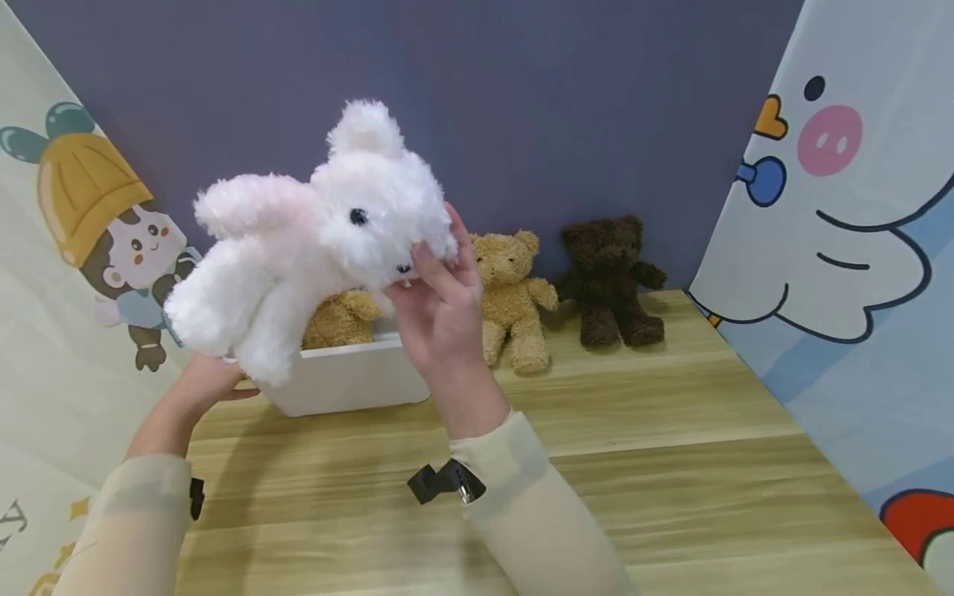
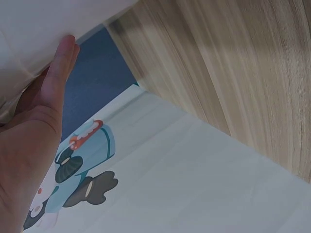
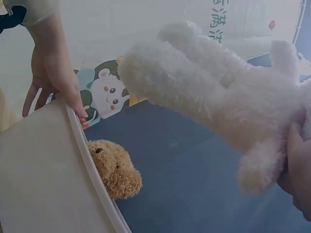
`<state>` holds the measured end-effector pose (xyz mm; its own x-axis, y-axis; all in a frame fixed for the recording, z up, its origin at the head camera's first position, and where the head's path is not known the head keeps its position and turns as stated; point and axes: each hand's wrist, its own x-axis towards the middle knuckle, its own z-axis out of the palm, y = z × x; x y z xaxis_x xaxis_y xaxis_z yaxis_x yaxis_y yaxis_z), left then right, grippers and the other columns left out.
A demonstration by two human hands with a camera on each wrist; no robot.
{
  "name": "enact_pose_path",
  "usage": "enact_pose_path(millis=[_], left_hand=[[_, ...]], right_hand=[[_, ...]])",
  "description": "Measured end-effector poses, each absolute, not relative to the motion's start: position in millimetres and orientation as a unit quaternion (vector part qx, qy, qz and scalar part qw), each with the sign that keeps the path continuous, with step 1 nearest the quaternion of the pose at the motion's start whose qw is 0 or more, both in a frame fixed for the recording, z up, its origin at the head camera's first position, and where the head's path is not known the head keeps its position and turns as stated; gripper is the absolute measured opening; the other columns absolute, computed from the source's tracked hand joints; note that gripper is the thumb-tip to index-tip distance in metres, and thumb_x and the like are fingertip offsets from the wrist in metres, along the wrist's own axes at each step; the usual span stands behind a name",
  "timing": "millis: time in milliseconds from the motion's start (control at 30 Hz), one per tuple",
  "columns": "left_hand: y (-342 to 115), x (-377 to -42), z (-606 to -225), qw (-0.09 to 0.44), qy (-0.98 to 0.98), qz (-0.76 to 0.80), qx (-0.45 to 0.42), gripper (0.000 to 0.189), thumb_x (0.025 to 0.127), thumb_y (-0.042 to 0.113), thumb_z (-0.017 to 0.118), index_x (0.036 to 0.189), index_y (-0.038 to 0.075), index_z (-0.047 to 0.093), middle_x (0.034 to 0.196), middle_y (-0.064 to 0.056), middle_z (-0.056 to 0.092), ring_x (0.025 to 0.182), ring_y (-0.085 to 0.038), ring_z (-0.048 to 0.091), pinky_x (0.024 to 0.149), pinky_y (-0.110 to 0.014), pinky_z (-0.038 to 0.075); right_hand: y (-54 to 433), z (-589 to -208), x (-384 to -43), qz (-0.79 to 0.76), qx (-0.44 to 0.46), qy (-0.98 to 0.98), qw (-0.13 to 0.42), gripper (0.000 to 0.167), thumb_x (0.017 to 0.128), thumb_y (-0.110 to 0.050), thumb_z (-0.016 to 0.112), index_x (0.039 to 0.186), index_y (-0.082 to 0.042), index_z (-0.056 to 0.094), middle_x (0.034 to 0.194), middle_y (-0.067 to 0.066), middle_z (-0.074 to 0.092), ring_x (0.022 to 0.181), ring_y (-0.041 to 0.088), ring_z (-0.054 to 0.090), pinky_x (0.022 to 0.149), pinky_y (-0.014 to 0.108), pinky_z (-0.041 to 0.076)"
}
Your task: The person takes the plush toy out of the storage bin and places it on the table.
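Note:
A fluffy white teddy bear (image 1: 298, 240) with pinkish patches hangs tilted in the air, its legs to the left. My right hand (image 1: 440, 314) grips it at the head, thumb on the muzzle; the right wrist view shows its legs and body (image 3: 194, 82). Below it stands a white box (image 1: 358, 381) on the table. My left hand (image 1: 212, 385) holds the box's left end, with the thumb at the rim in the right wrist view and fingers (image 2: 56, 77) along the outer wall in the left wrist view. A tan teddy bear (image 3: 116, 170) sits in the box, partly hidden.
Right of the box, a light tan teddy bear (image 1: 510, 302) and a dark brown teddy bear (image 1: 611, 281) sit against the purple back wall (image 1: 559, 108). Cartoon-printed panels flank the wooden table (image 1: 671, 480) on both sides.

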<state>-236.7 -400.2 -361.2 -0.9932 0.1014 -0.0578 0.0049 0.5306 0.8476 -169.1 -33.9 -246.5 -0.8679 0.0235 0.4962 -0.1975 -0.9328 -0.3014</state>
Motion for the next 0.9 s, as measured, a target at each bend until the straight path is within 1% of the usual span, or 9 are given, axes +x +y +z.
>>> enact_pose_path(millis=[100, 167, 267, 333, 400, 467, 533, 700, 900], left_hand=[[-403, -236, -363, 0.048, 0.868, 0.494, 0.034, 0.038, 0.107, 0.036, 0.066, 0.138, 0.033, 0.044, 0.121, 0.013, 0.051, 0.096, 0.001, 0.065, 0.087, -0.044, 0.070], [-403, -235, -364, 0.050, 0.866, 0.497, 0.028, 0.051, 0.108, 0.034, 0.063, 0.150, 0.020, 0.039, 0.128, 0.003, 0.051, 0.095, 0.001, 0.063, 0.086, -0.042, 0.070], [-402, -235, -363, 0.051, 0.867, 0.495, 0.017, 0.084, 0.108, 0.033, 0.060, 0.169, 0.010, 0.008, 0.149, -0.026, 0.040, 0.095, -0.001, 0.063, 0.086, -0.044, 0.070], [-401, -236, -362, 0.050, 0.870, 0.490, 0.010, 0.096, 0.109, 0.035, 0.059, 0.171, 0.011, -0.010, 0.159, -0.041, 0.026, 0.100, -0.014, 0.067, 0.085, -0.044, 0.070], [-401, -236, -361, 0.047, 0.877, 0.477, 0.006, 0.103, 0.108, 0.039, 0.060, 0.168, 0.015, -0.021, 0.166, -0.044, 0.013, 0.113, -0.033, 0.068, 0.085, -0.046, 0.071], [-399, -236, -360, 0.045, 0.884, 0.466, 0.005, 0.106, 0.108, 0.044, 0.060, 0.167, 0.017, -0.024, 0.167, -0.045, 0.009, 0.129, -0.053, 0.058, 0.085, -0.048, 0.071], [-398, -236, -359, 0.046, 0.887, 0.459, 0.003, 0.109, 0.107, 0.049, 0.061, 0.167, 0.018, -0.024, 0.168, -0.044, 0.006, 0.141, -0.063, 0.042, 0.087, -0.052, 0.070], [-396, -236, -356, 0.049, 0.888, 0.458, -0.001, 0.111, 0.106, 0.052, 0.061, 0.166, 0.020, -0.026, 0.169, -0.045, 0.003, 0.145, -0.065, 0.037, 0.091, -0.054, 0.068], [-395, -238, -353, 0.048, 0.884, 0.465, -0.001, 0.110, 0.106, 0.051, 0.061, 0.166, 0.020, -0.026, 0.168, -0.044, 0.007, 0.145, -0.061, 0.038, 0.091, -0.053, 0.068]], right_hand=[[-28, -250, -165, 0.951, 0.253, -0.167, 0.055, 0.051, 0.086, -0.016, 0.081, 0.133, -0.030, 0.066, 0.151, 0.001, 0.054, 0.142, 0.028, 0.049, 0.121, 0.051, 0.050], [-21, -251, -163, 0.952, 0.249, -0.171, 0.052, 0.056, 0.081, -0.020, 0.086, 0.133, -0.028, 0.066, 0.148, 0.001, 0.056, 0.139, 0.026, 0.052, 0.113, 0.044, 0.058], [-3, -251, -160, 0.949, 0.238, -0.200, 0.049, 0.059, 0.077, -0.023, 0.090, 0.132, -0.027, 0.066, 0.142, 0.000, 0.059, 0.131, 0.023, 0.056, 0.100, 0.036, 0.064], [12, -248, -158, 0.945, 0.233, -0.225, 0.047, 0.063, 0.075, -0.025, 0.093, 0.132, -0.026, 0.066, 0.139, -0.001, 0.061, 0.127, 0.021, 0.058, 0.094, 0.032, 0.065], [28, -245, -156, 0.939, 0.228, -0.253, 0.052, 0.067, 0.073, -0.027, 0.094, 0.134, -0.026, 0.066, 0.138, -0.001, 0.061, 0.124, 0.019, 0.059, 0.090, 0.031, 0.065], [45, -242, -154, 0.931, 0.230, -0.277, 0.059, 0.069, 0.076, -0.027, 0.094, 0.138, -0.024, 0.064, 0.140, 0.000, 0.060, 0.124, 0.020, 0.059, 0.091, 0.030, 0.064], [60, -239, -151, 0.923, 0.232, -0.300, 0.064, 0.064, 0.084, -0.022, 0.089, 0.142, -0.023, 0.061, 0.142, 0.002, 0.058, 0.126, 0.021, 0.059, 0.093, 0.032, 0.064], [93, -232, -148, 0.902, 0.219, -0.367, 0.056, 0.044, 0.105, -0.010, 0.066, 0.146, -0.021, 0.057, 0.149, 0.005, 0.052, 0.130, 0.025, 0.056, 0.094, 0.036, 0.065], [121, -229, -148, 0.847, 0.205, -0.490, 0.013, 0.042, 0.105, 0.000, 0.061, 0.141, -0.022, 0.063, 0.148, 0.008, 0.051, 0.121, 0.026, 0.060, 0.082, 0.032, 0.067]])
